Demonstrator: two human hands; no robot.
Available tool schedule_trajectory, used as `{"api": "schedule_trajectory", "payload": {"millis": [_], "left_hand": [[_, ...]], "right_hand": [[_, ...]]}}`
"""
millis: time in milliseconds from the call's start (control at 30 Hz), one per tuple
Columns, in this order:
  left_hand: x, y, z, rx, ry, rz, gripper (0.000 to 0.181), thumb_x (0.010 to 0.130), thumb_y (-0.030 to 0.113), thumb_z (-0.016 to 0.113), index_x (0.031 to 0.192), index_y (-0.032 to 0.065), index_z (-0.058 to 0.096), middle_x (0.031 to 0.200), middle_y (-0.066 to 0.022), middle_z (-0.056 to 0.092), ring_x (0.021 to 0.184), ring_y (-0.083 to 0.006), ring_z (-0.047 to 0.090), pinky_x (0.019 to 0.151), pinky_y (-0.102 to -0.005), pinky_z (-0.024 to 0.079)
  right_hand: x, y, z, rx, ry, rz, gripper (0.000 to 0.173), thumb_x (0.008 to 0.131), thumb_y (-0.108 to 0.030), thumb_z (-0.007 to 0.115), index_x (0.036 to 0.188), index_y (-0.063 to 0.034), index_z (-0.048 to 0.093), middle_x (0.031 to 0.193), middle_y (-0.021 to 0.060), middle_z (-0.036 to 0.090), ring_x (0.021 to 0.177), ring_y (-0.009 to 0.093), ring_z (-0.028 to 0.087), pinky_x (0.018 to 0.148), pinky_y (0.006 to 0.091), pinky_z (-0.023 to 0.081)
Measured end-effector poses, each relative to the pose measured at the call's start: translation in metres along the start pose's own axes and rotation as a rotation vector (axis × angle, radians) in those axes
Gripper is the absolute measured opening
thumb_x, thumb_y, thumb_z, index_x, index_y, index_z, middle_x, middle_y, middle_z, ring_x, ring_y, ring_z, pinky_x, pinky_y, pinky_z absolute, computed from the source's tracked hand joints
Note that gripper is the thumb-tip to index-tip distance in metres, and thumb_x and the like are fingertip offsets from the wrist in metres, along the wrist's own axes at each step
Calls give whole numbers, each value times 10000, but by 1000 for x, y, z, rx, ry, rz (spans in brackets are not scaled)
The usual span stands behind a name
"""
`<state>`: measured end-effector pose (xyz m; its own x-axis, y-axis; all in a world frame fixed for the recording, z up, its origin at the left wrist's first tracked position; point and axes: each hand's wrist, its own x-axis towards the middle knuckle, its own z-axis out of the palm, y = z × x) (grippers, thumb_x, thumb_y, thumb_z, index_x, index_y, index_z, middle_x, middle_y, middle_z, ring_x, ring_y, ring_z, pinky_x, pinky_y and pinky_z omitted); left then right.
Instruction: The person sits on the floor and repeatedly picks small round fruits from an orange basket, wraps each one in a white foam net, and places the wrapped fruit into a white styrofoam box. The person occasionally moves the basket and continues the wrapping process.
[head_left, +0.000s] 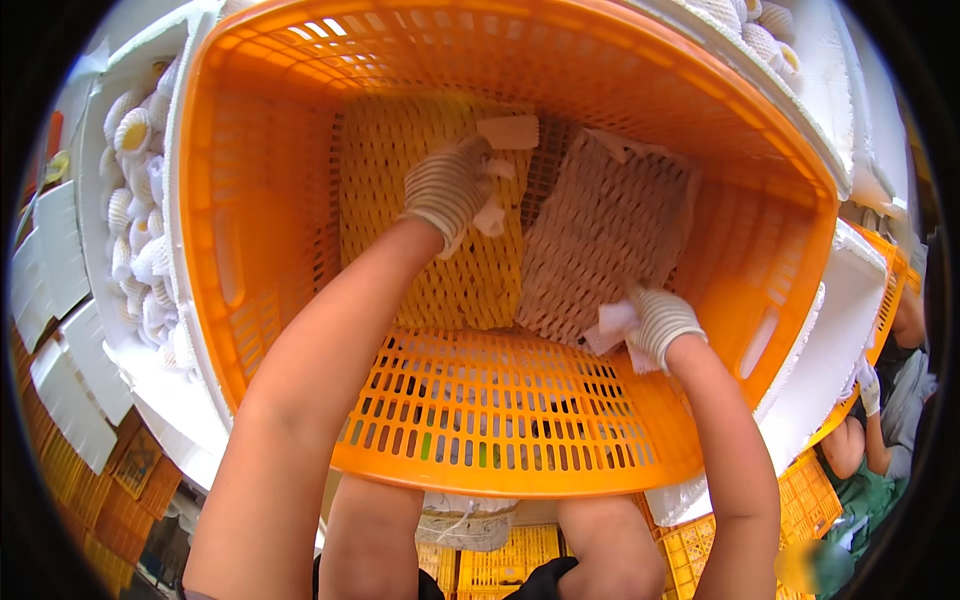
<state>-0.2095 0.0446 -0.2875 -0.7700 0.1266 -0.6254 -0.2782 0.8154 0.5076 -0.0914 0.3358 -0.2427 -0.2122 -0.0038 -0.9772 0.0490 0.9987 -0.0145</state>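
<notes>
Before me an orange plastic crate (517, 480) with slotted walls fills the middle of the view. On its bottom lie a yellow foam-net sheet (382, 165) at left and a pale foam-net sheet (607, 202) at right, slightly askew. My left hand (450, 187), in a ribbed knit glove, grips several white foam-net pieces (514, 133) above the yellow sheet. Gloved the same way and a little blurred, my right hand (664, 322) holds crumpled white foam netting (619, 319) by the pale sheet's near corner. My fingertips are mostly hidden.
White foam boxes flank the crate; the left box (180, 225) holds net-wrapped fruit (135, 139). More wrapped fruit (765, 41) sits at upper right. Yellow crates (510, 559) stand below. At far right another person's gloved hand (868, 390) shows. Foam lids (64, 240) lie at far left.
</notes>
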Motion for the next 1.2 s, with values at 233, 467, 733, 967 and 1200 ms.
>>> {"api": "schedule_trajectory", "payload": {"millis": [233, 467, 733, 967, 1200], "left_hand": [[1, 12, -8, 46, -131, 37, 625, 828, -14, 609, 1422, 55, 430, 1115, -137, 675, 821, -155, 647, 632, -299, 527], [48, 16, 5, 160, -200, -226, 602, 858, 77, 622, 1427, 56, 428, 1176, -136, 660, 960, -200, 655, 742, -320, 544], [-160, 125, -16, -837, -55, -311, 332, 824, 48, 701, 1125, 24, 564, 948, -84, 661, 849, -128, 627, 736, -263, 528], [-361, 168, 71, -1644, -656, -774, 236, 964, 211, 533, 1135, 60, 591, 1094, -114, 660, 1003, -230, 638, 940, -371, 511], [-392, 118, 145, -1010, -790, -798, 419, 966, 394, 496, 1228, 76, 570, 1134, -94, 648, 1049, -228, 608, 951, -362, 482]], "right_hand": [[67, 16, 84, 56, -331, 238, 679, 932, -470, 428, 1521, -200, 223, 1582, 81, 225, 1398, 323, 338, 1110, 522, 353], [-30, -26, 15, -7, -32, 75, 687, 872, -262, 634, 1485, -167, 336, 1421, 171, 475, 1237, 374, 530, 1013, 426, 476], [-207, -2, 42, 1831, 517, -420, 540, 744, -105, 817, 1208, -79, 543, 1144, 47, 617, 1065, 157, 574, 941, 322, 482], [-334, -28, 149, 2494, 108, -592, 616, 754, -125, 796, 1288, -77, 493, 1203, 74, 586, 1129, 195, 566, 956, 353, 483], [-324, -35, 239, 2932, 218, -110, 651, 765, -89, 772, 1325, -82, 440, 1198, 90, 583, 998, 231, 622, 867, 377, 535]]}}
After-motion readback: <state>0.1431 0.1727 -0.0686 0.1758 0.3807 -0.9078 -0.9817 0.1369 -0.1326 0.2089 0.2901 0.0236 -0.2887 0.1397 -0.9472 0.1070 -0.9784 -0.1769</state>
